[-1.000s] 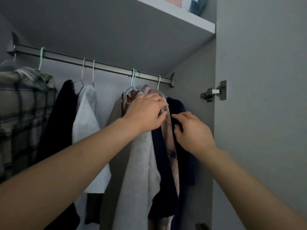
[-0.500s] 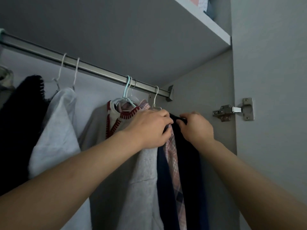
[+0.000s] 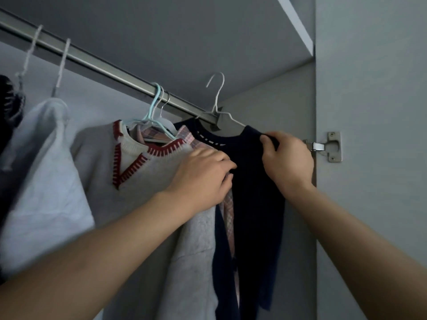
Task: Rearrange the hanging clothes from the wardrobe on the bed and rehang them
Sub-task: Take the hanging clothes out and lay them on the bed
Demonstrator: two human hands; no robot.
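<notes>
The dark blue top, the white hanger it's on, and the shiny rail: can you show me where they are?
dark blue top (image 3: 254, 181): head view, on its chest.
white hanger (image 3: 216, 98): head view, on the neck under its hook.
rail (image 3: 104, 65): head view, on a bare stretch between hangers.

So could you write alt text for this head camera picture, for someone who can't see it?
Two bare hands lift a navy top on a white wire hanger, its hook clear of the wardrobe rail; the right hand pinches its shoulder, the left hand holds back a grey red-trimmed sweater.
</notes>
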